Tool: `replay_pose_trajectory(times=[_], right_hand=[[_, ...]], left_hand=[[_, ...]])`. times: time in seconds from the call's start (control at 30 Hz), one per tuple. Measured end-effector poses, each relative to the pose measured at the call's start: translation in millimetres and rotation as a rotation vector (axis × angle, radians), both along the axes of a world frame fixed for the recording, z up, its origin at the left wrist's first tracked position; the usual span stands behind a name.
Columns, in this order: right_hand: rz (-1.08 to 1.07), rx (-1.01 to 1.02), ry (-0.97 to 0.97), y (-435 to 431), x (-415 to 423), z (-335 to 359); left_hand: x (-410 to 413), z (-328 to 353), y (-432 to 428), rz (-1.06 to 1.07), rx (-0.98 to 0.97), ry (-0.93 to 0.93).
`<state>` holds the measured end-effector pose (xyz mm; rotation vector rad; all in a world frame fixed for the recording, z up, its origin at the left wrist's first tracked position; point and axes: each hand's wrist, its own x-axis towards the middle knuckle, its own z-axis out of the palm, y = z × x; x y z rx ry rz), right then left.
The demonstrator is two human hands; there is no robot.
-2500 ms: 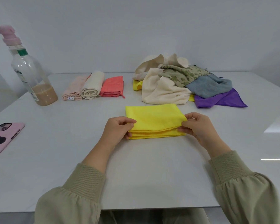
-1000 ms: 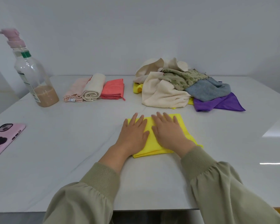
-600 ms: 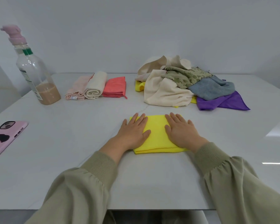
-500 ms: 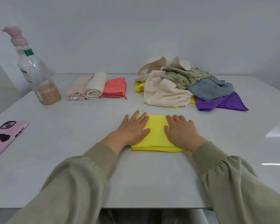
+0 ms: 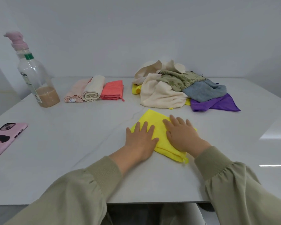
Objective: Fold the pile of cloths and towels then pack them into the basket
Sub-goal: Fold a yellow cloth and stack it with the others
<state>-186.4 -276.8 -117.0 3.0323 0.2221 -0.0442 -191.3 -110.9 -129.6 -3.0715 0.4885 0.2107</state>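
The left hand (image 5: 140, 140) and right hand (image 5: 182, 135) lie flat side by side, fingers straight and slightly spread, gripping nothing. Both palms press on the folded yellow cloth (image 5: 152, 117), which lies skewed on the desk (image 5: 88, 135). Yellow shows between the hands and beyond the fingertips. The unfolded pile (image 5: 177, 88) sits farther out past the right hand, and three folded cloths (image 5: 94, 90) lie beyond the left.

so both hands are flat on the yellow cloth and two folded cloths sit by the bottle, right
Not two: the head view shows three folded cloths by the bottle. The left hand and right hand do lie flat on the yellow cloth.
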Motion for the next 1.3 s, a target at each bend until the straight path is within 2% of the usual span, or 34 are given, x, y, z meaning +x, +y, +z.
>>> replay_pose_trajectory(times=[0.1,0.23,0.33,0.43,0.5,0.57,0.63,0.73,0.83,0.93,1.03,1.1,1.23,1.3], right_hand=[[0.025,0.089,0.034,-6,-2,-1],[-0.004,-0.062,-0.034,2,-11,15],[-0.011,-0.103,-0.081,10,-15,24],[0.002,-0.05,-0.194,13,-7,19],[-0.003,0.091,-0.101,13,2,5],[-0.02,0.181,0.052,11,9,-11],[-0.043,0.236,0.127,6,14,-19],[-0.09,0.323,0.07,-1,22,-24],[-0.276,0.492,-0.09,-10,31,-23],[-0.383,0.576,-0.043,-13,43,-13],[-0.299,0.582,0.011,-13,48,-7],[-0.269,0.814,0.03,-14,46,-7],[-0.281,1.431,0.133,-20,40,-3],[-0.285,1.653,0.212,-19,38,1]], left_hand=[[7,-3,13,-0.075,0.024,0.007],[37,8,30,-0.179,0.151,-0.015],[54,22,40,-0.141,0.224,-0.065],[57,26,32,-0.113,0.033,-0.05],[52,17,22,-0.106,-0.11,-0.002],[45,3,19,-0.124,-0.12,0.027],[43,-8,23,-0.115,-0.13,0.013],[44,-14,29,0.001,-0.194,-0.053],[46,-15,33,0.182,-0.267,-0.096],[48,-16,36,0.216,-0.275,-0.091],[50,-16,38,0.191,-0.287,-0.073],[51,-16,39,0.185,-0.304,-0.069],[53,-16,40,0.19,-0.36,-0.064],[54,-14,39,0.2,-0.382,-0.048]])
